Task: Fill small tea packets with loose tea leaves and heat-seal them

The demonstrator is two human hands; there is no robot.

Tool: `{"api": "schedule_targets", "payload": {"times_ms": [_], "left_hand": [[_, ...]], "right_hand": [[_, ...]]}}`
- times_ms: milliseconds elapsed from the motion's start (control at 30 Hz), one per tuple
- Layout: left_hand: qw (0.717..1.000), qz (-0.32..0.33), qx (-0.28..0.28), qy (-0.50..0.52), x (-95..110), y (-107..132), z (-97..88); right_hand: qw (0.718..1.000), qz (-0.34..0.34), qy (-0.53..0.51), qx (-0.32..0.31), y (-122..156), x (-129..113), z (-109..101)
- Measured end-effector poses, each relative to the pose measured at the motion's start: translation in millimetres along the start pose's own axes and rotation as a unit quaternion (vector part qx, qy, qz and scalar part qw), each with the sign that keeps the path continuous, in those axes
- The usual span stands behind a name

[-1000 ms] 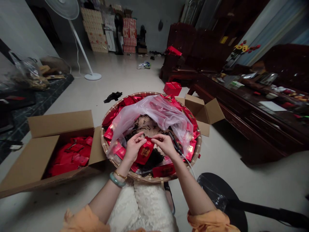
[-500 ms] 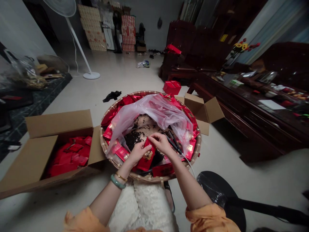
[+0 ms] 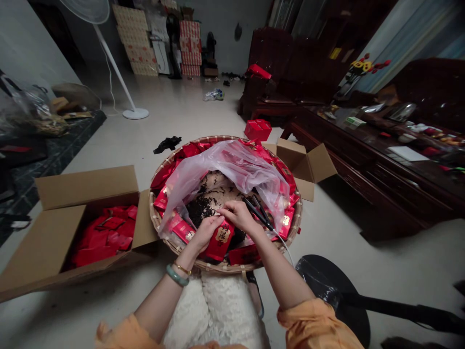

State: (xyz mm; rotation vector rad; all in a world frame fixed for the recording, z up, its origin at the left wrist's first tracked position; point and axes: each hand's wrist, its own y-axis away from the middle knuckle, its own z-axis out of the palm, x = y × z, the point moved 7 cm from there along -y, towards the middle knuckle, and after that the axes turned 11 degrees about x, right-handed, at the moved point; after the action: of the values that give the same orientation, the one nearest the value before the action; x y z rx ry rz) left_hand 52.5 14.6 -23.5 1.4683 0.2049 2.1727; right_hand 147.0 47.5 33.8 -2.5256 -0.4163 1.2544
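Observation:
Both my hands are closed at the top edge of a red packet [image 3: 221, 241] with a gold label and dark lettering. My left hand [image 3: 206, 233] pinches its upper left side, and my right hand [image 3: 239, 216] grips the top edge, partly covering it. The packet stands tilted over the near side of a round woven basket [image 3: 298, 213]. Behind it, dark loose leaves, probably tea [image 3: 200, 209], lie in a pinkish clear plastic bag [image 3: 232, 157]. Just right of my right hand rests a black tong-shaped tool [image 3: 262, 213] with a white cord. More red packets [image 3: 181, 228] ring the basket.
On the left, an open carton [image 3: 87, 186] holds many red packets. Another open carton [image 3: 321, 162] is behind the basket at right, near a red box [image 3: 257, 130]. A black round stand base [image 3: 327, 286] lies close on my right. A dark wooden table [image 3: 337, 145] runs along the right.
The packet's label has turned more toward me and shows more clearly. My right hand has shifted slightly left along the top edge, and the fingertips of both hands have come closer together.

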Motion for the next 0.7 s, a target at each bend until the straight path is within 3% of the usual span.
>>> {"api": "schedule_targets", "payload": {"times_ms": [267,433,533,633,700], "left_hand": [[1.0,-0.019,-0.009,0.011,-7.4,-2.3,3.1],[0.999,-0.029,-0.009,-0.021,-7.4,-0.5,-0.3],[0.999,-0.028,0.004,0.015,-3.4,-1.4,-8.0],[0.999,-0.024,0.02,0.045,0.1,-2.4,-14.1],[0.998,-0.023,0.027,0.059,1.2,-2.8,-15.6]], "right_hand": [[0.999,-0.008,0.029,0.022,-1.5,3.2,1.9],[0.99,0.052,0.112,0.074,3.3,31.7,-15.1],[0.945,0.114,0.277,0.13,21.7,58.0,-39.3],[0.89,0.17,0.413,0.085,42.4,80.6,-46.7],[0.873,0.195,0.446,0.044,50.3,90.4,-44.9]]}}
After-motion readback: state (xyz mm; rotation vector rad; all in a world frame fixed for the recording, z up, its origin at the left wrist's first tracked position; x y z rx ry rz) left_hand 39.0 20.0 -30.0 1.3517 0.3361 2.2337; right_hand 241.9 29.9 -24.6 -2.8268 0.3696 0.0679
